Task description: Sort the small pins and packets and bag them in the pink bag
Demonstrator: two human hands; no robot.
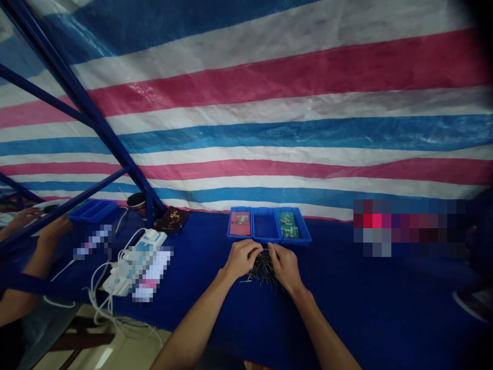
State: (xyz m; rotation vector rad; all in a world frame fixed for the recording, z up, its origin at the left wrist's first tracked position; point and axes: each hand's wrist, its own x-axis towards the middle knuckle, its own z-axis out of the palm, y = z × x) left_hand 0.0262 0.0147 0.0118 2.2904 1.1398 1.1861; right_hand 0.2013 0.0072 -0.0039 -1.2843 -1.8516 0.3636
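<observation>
My left hand [242,258] and my right hand [284,264] meet above a pile of thin, dark, stick-like pieces [265,270] on the blue tabletop. The fingers of both hands are pinched together, their tips close to each other. A thin pale line shows between the fingertips, too small to name. One loose piece [246,280] lies at the pile's left edge. Just beyond my hands stands a blue three-compartment tray [265,240]. Its left compartment holds a pink item [239,226] with a small clear packet, its right one a green item [288,226] with small pale pieces.
To the left lie a white power strip [133,259] with tangled cables, a dark packet [171,220] and a dark cup [137,203]. A blue metal frame [103,128] slants across the left. Another person's arms [42,246] are beside a second blue tray [92,210]. Striped sheeting [269,128] hangs behind.
</observation>
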